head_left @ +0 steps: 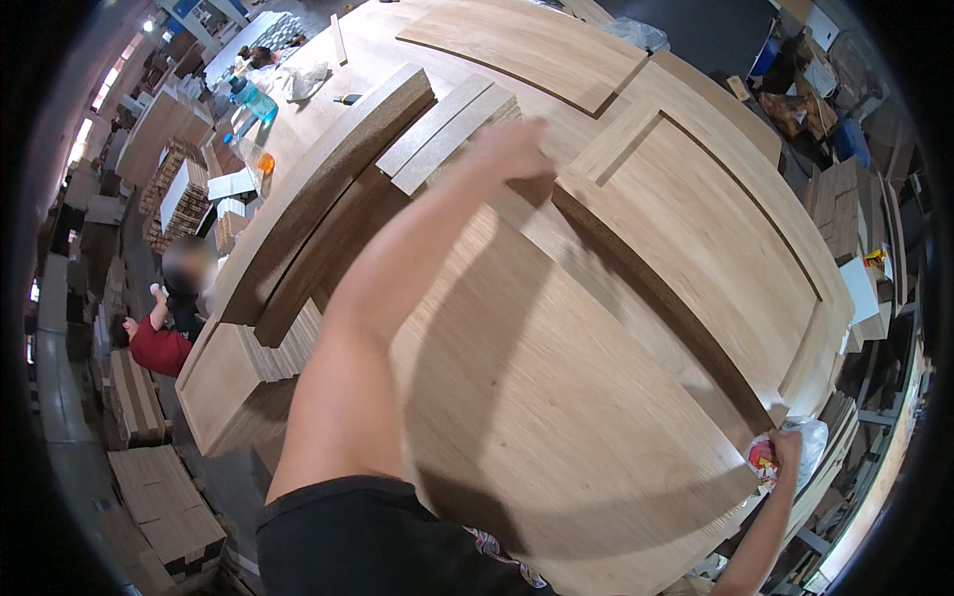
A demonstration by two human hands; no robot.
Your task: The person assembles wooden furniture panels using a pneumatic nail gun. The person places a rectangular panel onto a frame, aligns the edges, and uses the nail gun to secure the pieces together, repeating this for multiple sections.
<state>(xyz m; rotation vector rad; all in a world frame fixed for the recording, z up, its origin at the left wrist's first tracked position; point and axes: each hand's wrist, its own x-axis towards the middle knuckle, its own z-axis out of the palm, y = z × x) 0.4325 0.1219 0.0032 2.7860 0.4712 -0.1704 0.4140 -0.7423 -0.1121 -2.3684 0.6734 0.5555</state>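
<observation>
My left hand (519, 154) reaches out over the far end of the work surface, smeared by motion. It is close to a corner of a framed wood panel (715, 238) and beside a short stack of pale strips (447, 134); whether it touches either I cannot tell. At the right, my right hand (788, 447) is closed beside the near corner of that panel, against a clear plastic bag (813, 445) with red and yellow contents. What its fingers hold is hidden. Between my arms lies a wide flat wood board (556, 397), shadowed by my left arm.
Long thick boards (328, 189) stand on edge at left. Another flat panel (527, 50) lies at the far side. A blue bottle (256, 99) and an orange-filled bottle (260, 157) stand at the table's left edge. A person in a red sleeve (159, 346) is beyond, at left.
</observation>
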